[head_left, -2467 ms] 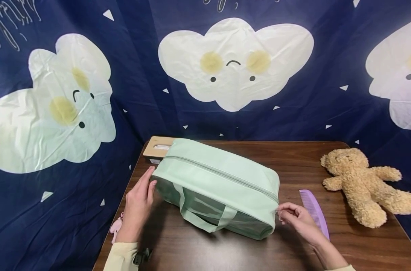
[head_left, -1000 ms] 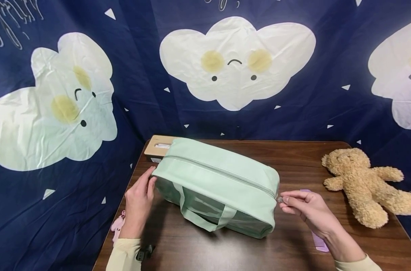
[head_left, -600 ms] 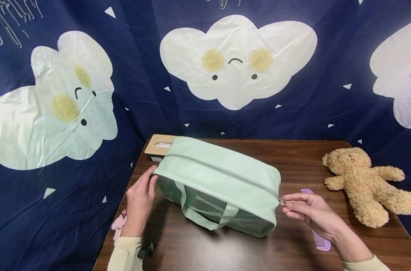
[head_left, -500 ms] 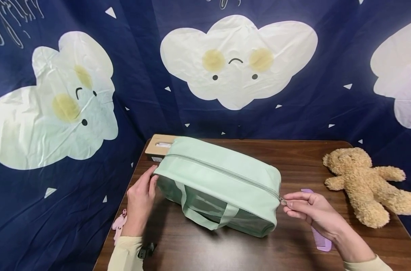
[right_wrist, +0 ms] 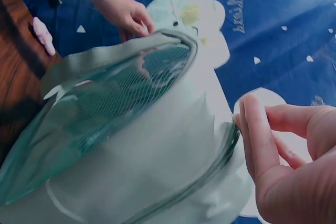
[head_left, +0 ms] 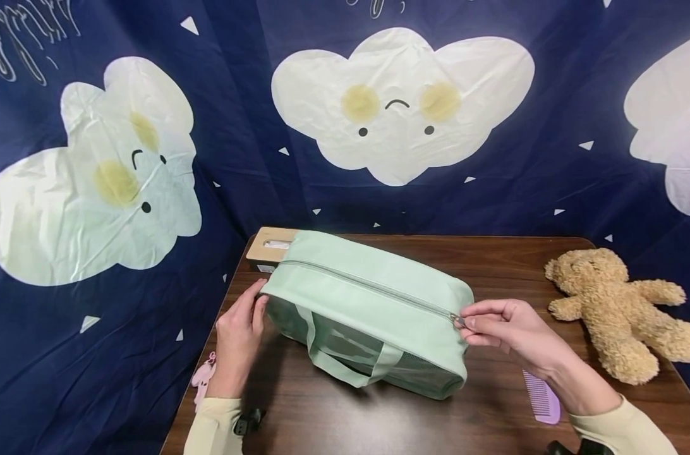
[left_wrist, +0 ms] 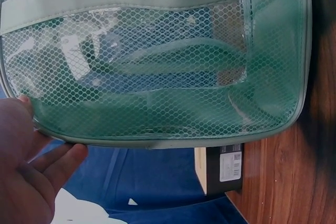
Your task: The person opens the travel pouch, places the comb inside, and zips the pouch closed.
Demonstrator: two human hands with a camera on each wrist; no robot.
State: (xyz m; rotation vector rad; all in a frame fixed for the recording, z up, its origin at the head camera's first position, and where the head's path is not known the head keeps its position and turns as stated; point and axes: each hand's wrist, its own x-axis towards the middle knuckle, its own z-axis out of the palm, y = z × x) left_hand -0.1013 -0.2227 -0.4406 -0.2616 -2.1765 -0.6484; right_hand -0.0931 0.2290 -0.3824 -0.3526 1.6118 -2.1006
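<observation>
A mint-green bag (head_left: 373, 278) with see-through mesh sides stands at an angle on the table, its zipper running lengthwise along the top. My left hand (head_left: 239, 335) pinches the bag's left edge at the upper corner; in the left wrist view some of its fingers (left_wrist: 65, 166) show just past that edge. Near the right end of the top, my right hand (head_left: 510, 328) pinches the zipper pull (head_left: 457, 320) between thumb and fingers. The bag's carrying strap (head_left: 339, 373) hangs down the near side. In the right wrist view my fingers largely hide the pull.
Behind the bag's left end is a wood-topped tissue box (head_left: 260, 246). A purple comb (head_left: 541, 398) lies under my right forearm, partly hidden. A tan teddy bear (head_left: 612, 309) lies at the right, and a small pink charm (head_left: 201, 379) sits by my left wrist.
My right hand took hold of the zipper pull at the bag's right end and has drawn it a short way up and left along the zipper. The left hand keeps its place.
</observation>
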